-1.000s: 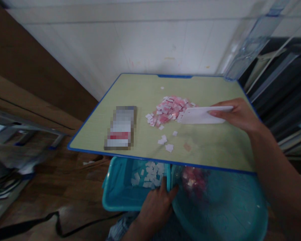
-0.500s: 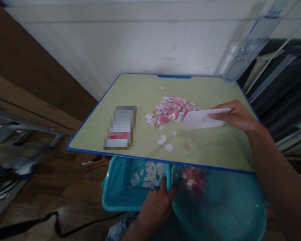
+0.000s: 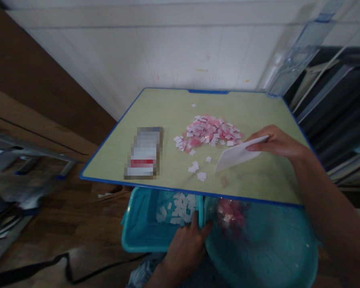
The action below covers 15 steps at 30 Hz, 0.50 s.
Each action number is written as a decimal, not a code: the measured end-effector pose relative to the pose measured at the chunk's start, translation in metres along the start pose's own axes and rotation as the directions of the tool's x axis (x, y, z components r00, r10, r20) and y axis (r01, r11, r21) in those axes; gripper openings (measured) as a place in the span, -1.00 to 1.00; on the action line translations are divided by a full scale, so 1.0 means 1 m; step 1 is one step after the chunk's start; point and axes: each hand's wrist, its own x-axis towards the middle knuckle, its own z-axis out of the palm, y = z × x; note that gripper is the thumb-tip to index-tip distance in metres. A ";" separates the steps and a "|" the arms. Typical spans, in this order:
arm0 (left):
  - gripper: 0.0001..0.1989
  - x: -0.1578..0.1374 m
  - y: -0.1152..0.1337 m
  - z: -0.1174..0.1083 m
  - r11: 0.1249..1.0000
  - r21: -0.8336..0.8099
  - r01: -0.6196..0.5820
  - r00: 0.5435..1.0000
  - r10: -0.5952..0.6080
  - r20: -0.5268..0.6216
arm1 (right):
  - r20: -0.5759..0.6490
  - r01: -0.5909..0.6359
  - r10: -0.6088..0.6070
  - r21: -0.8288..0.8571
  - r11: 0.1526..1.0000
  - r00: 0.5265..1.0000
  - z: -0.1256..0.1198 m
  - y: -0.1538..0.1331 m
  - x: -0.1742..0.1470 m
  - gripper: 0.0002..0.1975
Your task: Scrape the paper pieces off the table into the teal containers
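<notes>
The right hand (image 3: pixel 276 142) pinches a smooth, stiff-looking white card (image 3: pixel 232 157), tilted beside a heap of pink-and-white pieces (image 3: pixel 211 130) on the blue-edged tabletop (image 3: pixel 252 110); too brisk a sweep could scatter those flat, papery squares over the edge. The left hand's (image 3: pixel 187 240) finger and thumb straddle the rim (image 3: pixel 201 204) between rectangular teal tub (image 3: pixel 150 239) and rounded glossy basin (image 3: pixel 276 252); whether it grips cannot be told.

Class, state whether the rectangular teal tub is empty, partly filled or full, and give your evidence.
Partly filled: small white pieces lie in the tub, with teal showing around them.
</notes>
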 end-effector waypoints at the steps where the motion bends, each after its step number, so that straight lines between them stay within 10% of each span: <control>1: -0.50 0.000 0.000 0.000 1.000 0.003 0.005 1.000 -0.005 0.002 | 0.017 0.003 -0.003 0.004 1.000 1.000 -0.001 0.001 -0.001 -0.72; 9: -0.52 0.000 0.001 -0.003 1.000 -0.008 0.002 1.000 -0.002 0.010 | 0.145 -0.012 0.017 -0.032 0.999 0.989 -0.013 0.011 -0.006 -0.78; 15: -0.50 0.000 0.000 0.001 1.000 -0.022 0.012 1.000 -0.012 -0.004 | -0.048 -0.067 0.073 0.124 0.990 0.996 -0.012 0.014 -0.005 -0.77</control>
